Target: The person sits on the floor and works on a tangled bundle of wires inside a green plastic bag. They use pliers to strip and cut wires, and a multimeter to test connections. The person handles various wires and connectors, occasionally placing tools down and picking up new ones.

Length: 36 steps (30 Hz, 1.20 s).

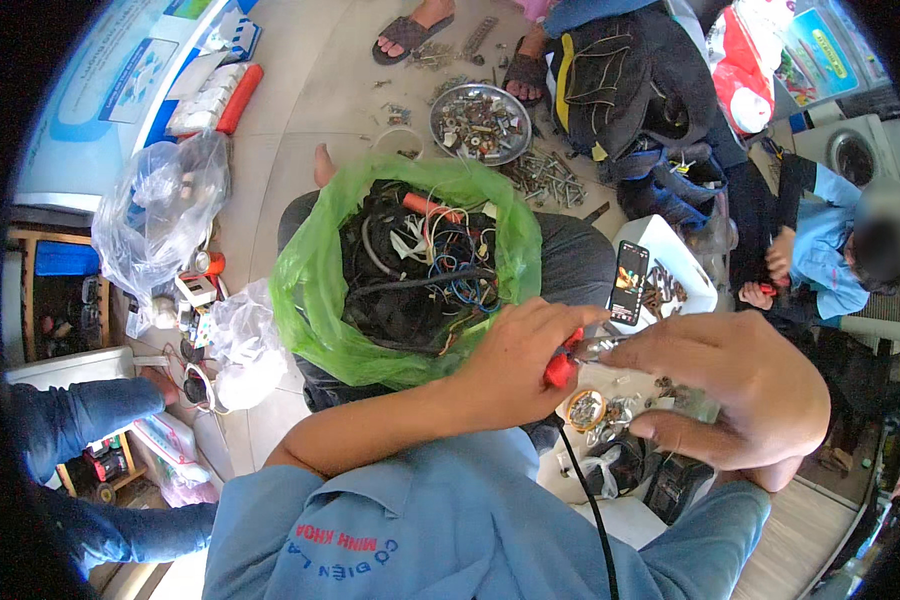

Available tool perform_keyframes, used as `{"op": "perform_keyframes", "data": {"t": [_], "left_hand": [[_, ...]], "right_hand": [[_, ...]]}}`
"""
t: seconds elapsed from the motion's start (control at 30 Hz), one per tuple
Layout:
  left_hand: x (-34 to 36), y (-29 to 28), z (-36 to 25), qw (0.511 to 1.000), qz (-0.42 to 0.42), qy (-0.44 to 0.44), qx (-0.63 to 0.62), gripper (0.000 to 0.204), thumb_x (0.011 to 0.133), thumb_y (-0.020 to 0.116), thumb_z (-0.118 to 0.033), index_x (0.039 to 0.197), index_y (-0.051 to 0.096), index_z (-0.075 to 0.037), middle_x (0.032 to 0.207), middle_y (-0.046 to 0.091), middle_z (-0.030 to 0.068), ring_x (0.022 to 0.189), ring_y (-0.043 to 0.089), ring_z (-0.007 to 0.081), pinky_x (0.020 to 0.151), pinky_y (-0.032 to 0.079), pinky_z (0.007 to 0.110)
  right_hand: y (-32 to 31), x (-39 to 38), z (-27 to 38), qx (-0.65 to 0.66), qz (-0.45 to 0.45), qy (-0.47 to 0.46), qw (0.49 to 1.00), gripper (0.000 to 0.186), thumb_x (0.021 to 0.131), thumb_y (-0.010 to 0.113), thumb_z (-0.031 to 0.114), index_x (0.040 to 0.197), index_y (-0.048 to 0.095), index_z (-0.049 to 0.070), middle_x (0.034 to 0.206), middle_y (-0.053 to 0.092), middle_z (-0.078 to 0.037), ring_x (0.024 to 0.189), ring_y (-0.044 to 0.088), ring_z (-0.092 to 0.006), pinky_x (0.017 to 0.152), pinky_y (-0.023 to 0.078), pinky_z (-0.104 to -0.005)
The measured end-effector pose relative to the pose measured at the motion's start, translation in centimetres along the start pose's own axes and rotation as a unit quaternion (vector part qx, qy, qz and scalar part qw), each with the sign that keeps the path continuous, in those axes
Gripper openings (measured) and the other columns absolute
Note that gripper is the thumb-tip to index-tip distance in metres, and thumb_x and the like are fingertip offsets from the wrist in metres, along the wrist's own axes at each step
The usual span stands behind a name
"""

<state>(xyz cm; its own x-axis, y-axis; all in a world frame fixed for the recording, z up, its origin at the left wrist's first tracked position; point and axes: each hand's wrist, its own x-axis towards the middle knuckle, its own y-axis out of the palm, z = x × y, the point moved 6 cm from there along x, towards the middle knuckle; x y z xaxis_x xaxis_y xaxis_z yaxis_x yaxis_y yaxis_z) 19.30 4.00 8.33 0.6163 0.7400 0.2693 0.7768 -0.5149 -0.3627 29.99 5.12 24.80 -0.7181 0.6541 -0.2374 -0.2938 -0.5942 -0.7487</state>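
Observation:
My left hand (515, 355) grips a red-handled tool (560, 368) in front of the green plastic bag (305, 280) over my lap, which is filled with black cables and tangled wires (455, 275). My right hand (730, 390) has its index fingertip at a small silver piece (596, 346) by the tool, with thumb held apart below. A phone (627, 283) leans on a white container (690, 255) of rusty parts. Loose metal bits and a small orange-rimmed dish (585, 410) lie beneath my hands.
Ahead are a metal tray of hardware (480, 125), scattered bolts, a backpack (610, 90) and someone's sandaled feet (400, 40). At right, a co-worker (830, 245) sits with a red object in hand. Plastic bags (160, 215) and another person's legs (100, 420) are at left.

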Motion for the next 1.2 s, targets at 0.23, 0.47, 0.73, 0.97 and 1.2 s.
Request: {"op": "perform_keyframes", "data": {"t": [0.23,0.47,0.73,0.97,1.2], "left_hand": [[0.6,-1.5,0.7,0.999,0.006,-0.052,0.007,0.065,0.076,0.067,-0.005,0.138,0.048,-0.006,0.112,0.06,0.0171,0.099,0.058,0.0352,0.087,0.046,0.047],[-1.6,0.9,4.4,0.907,0.069,-0.257,-0.325,0.064,0.083,0.062,0.001,0.144,0.044,-0.01,0.099,0.061,0.0067,0.087,0.061,0.0165,0.08,0.051,0.033],[-3.9,1.3,6.0,0.888,-0.034,-0.341,-0.306,0.061,0.098,0.065,-0.026,0.147,0.038,-0.003,0.107,0.058,0.0112,0.094,0.059,0.0176,0.085,0.048,0.033],[-2.6,-1.9,4.2,0.978,0.126,-0.16,0.041,0.067,0.091,0.069,-0.037,0.144,0.046,-0.004,0.134,0.054,0.0226,0.117,0.055,0.0427,0.103,0.043,0.048],[-3.2,-8.5,11.3,0.91,0.09,-0.208,0.346,0.034,0.085,0.075,-0.015,0.116,0.069,-0.004,0.1,0.07,0.0138,0.092,0.066,0.0293,0.086,0.051,0.041]], "right_hand": [[-1.8,0.1,-1.5,0.105,-0.092,0.106,0.984,0.058,0.072,0.082,0.017,0.122,0.064,-0.008,0.104,0.072,-0.021,0.073,0.074,-0.0298,0.066,0.059,-0.0323],[-2.4,-4.6,-5.7,0.05,-0.104,0.062,0.991,0.057,0.077,0.082,0.021,0.126,0.064,-0.001,0.122,0.067,-0.023,0.109,0.064,-0.0382,0.096,0.05,-0.0438],[15.3,-6.2,-14.0,0.584,-0.358,0.111,0.72,0.072,0.079,0.072,0.01,0.145,0.046,0.0,0.139,0.058,-0.022,0.139,0.046,-0.0372,0.11,0.041,-0.0482],[26.1,0.2,-14.1,0.663,-0.339,0.281,0.606,0.053,0.091,0.071,0.008,0.137,0.046,0.002,0.114,0.064,-0.01,0.107,0.065,-0.0224,0.09,0.053,-0.033],[27.3,-1.9,-17.1,0.428,-0.32,0.341,0.773,0.05,0.081,0.075,0.005,0.126,0.055,0.0,0.101,0.061,-0.013,0.098,0.064,-0.027,0.083,0.052,-0.039]]}}
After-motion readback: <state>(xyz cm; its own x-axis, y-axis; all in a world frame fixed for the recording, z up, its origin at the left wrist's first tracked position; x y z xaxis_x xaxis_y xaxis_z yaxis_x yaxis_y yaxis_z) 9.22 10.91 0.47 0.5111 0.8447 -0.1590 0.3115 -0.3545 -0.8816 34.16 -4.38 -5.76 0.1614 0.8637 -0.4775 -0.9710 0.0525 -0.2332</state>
